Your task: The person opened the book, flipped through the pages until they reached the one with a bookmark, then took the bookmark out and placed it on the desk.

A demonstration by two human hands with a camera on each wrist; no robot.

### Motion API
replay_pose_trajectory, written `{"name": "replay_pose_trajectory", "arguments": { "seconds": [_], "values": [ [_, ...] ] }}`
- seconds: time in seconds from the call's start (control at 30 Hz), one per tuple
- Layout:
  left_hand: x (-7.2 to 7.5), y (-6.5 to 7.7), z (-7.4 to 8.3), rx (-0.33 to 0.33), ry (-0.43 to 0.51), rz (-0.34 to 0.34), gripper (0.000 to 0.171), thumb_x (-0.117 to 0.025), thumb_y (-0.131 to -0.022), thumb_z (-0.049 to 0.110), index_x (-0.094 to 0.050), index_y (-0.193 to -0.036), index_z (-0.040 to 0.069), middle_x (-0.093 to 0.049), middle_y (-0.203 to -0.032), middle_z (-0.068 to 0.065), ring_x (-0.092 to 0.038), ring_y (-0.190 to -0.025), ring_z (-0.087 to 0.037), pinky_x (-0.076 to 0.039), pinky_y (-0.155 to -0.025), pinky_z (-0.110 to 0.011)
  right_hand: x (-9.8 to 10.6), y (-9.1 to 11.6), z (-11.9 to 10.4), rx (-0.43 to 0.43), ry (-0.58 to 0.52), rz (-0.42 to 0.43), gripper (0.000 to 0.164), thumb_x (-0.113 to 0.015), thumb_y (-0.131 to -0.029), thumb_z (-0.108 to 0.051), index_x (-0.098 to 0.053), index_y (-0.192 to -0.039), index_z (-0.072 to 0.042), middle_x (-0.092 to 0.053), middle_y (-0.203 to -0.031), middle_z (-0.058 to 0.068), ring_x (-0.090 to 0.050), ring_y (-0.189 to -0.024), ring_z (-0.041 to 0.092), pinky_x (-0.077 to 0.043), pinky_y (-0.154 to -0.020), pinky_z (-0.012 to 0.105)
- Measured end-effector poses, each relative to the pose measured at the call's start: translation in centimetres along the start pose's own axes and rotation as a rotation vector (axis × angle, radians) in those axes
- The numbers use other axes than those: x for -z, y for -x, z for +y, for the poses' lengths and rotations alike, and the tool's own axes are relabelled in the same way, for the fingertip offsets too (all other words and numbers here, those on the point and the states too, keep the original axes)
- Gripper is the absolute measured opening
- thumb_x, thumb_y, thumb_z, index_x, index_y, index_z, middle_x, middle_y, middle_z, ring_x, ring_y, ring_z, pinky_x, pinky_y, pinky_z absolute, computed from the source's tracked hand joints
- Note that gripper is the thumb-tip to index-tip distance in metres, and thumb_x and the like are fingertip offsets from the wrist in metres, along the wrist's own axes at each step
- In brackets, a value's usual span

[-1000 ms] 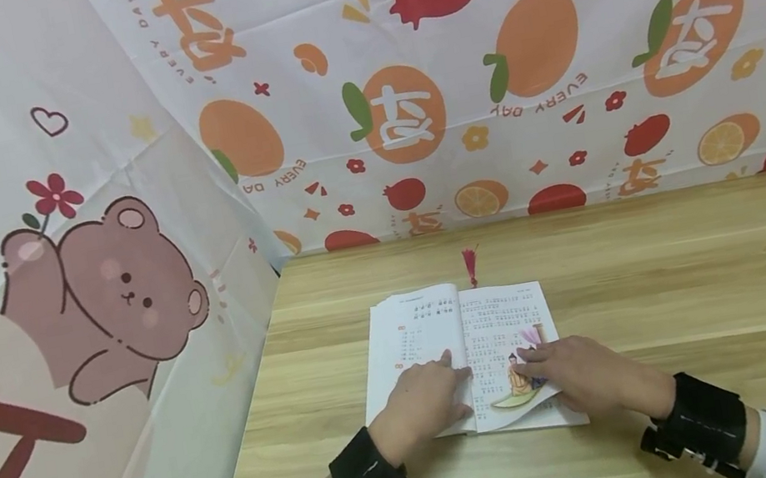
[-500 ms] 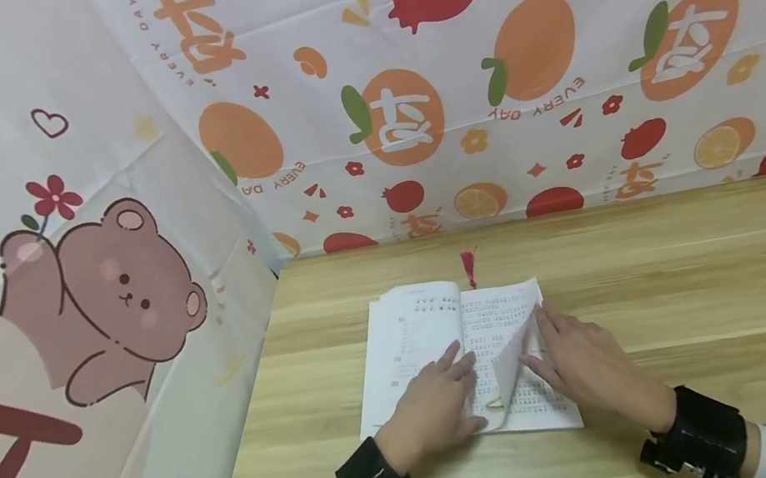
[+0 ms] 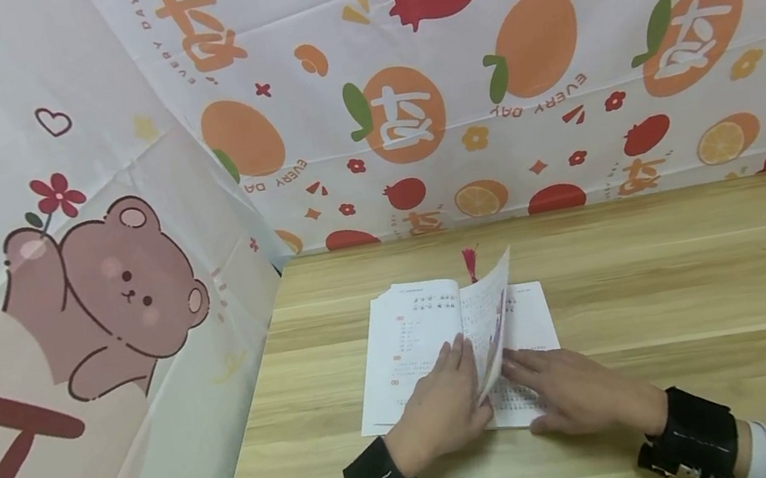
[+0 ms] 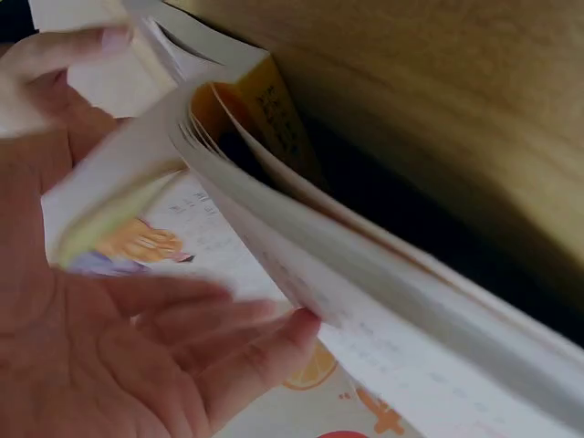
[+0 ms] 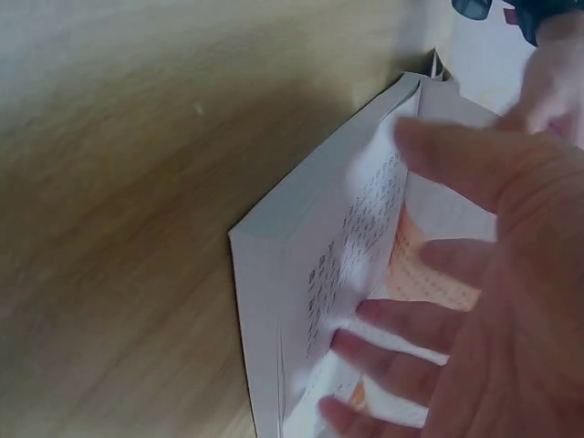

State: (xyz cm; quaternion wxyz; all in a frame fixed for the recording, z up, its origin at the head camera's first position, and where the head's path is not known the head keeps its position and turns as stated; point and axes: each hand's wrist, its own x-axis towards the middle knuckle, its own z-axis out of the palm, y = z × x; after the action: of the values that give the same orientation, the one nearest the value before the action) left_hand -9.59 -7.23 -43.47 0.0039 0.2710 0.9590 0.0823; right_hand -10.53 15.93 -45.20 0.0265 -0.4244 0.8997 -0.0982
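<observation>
An open book point(image 3: 401, 346) with printed text lies on the wooden table. One leaf point(image 3: 490, 297) stands up from its right half, bent towards the left, with a coloured picture on its face. My left hand point(image 3: 441, 403) rests along the middle fold with its fingers extended; in the left wrist view its thumb and fingers are spread against the pages. Behind the raised leaf, my right hand point(image 3: 575, 388) lies over the right-hand page, fingers straight and touching the leaf's lower part. The right wrist view shows these fingers point(image 5: 401, 365) spread and uncurled.
A red tassel point(image 3: 470, 262) sticks out beyond the book's far edge. The wooden table point(image 3: 666, 293) extends right of the book and ends at a fruit-patterned cloth point(image 3: 475, 105). A bear-printed cloth point(image 3: 125, 290) hangs at the left.
The picture leaf lay nearly flat, then curled up at its lower right corner, and now stands upright. My right hand rose along the page's edge, then came back nearer and further left.
</observation>
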Motion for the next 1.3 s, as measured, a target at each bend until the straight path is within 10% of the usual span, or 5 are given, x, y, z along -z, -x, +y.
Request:
{"name": "replay_pose_trajectory", "arguments": {
  "seconds": [0.17,0.3,0.5,0.67,1.3],
  "values": [
    [0.4,0.4,-0.1,0.049,-0.028,0.264,0.091,-0.068,-0.089,0.017,-0.013,-0.160,0.001,-0.029,-0.160,-0.025,-0.055,-0.129,-0.038,-0.061,-0.078,-0.043,0.2,0.2,0.0,-0.048,0.040,-0.094,0.080,-0.077,-0.083,-0.045,-0.048,-0.149,-0.009,-0.043,-0.154,0.019,-0.044,-0.139,0.041,-0.043,-0.105,0.059],
    [0.7,0.4,-0.4,0.062,-0.252,0.359,0.102,-0.078,-0.083,0.016,-0.013,-0.162,0.016,-0.017,-0.165,-0.019,-0.039,-0.140,-0.042,-0.052,-0.096,-0.050,0.5,0.2,0.3,-0.041,0.042,-0.096,0.078,-0.077,-0.083,-0.044,-0.050,-0.148,-0.010,-0.045,-0.153,0.020,-0.045,-0.138,0.042,-0.044,-0.105,0.058],
    [0.5,0.3,-0.8,-0.114,-0.504,0.158,0.058,-0.069,-0.091,0.019,-0.051,-0.146,0.026,-0.025,-0.166,-0.005,-0.024,-0.152,-0.033,-0.033,-0.114,-0.057,0.7,0.1,0.4,-0.039,0.038,-0.102,0.078,-0.079,-0.081,-0.043,-0.052,-0.146,-0.011,-0.047,-0.152,0.019,-0.047,-0.136,0.042,-0.046,-0.103,0.058],
    [0.2,0.4,-0.7,-0.109,-0.406,-0.036,0.033,-0.063,-0.095,0.034,-0.067,-0.126,0.026,-0.037,-0.161,-0.003,-0.031,-0.149,-0.032,-0.034,-0.112,-0.060,0.8,0.1,0.3,-0.036,0.033,-0.096,0.079,-0.080,-0.080,-0.044,-0.052,-0.146,-0.011,-0.047,-0.152,0.020,-0.048,-0.135,0.043,-0.046,-0.103,0.058],
    [0.4,0.6,-0.9,0.039,-0.239,-0.111,0.054,-0.061,-0.095,0.052,-0.059,-0.141,0.025,-0.042,-0.157,-0.014,-0.058,-0.123,-0.048,-0.061,-0.072,-0.044,1.0,0.0,0.3,-0.071,-0.034,-0.099,0.087,-0.086,-0.070,-0.044,-0.055,-0.144,-0.011,-0.047,-0.152,0.018,-0.046,-0.137,0.044,-0.043,-0.103,0.063]
  ]
}}
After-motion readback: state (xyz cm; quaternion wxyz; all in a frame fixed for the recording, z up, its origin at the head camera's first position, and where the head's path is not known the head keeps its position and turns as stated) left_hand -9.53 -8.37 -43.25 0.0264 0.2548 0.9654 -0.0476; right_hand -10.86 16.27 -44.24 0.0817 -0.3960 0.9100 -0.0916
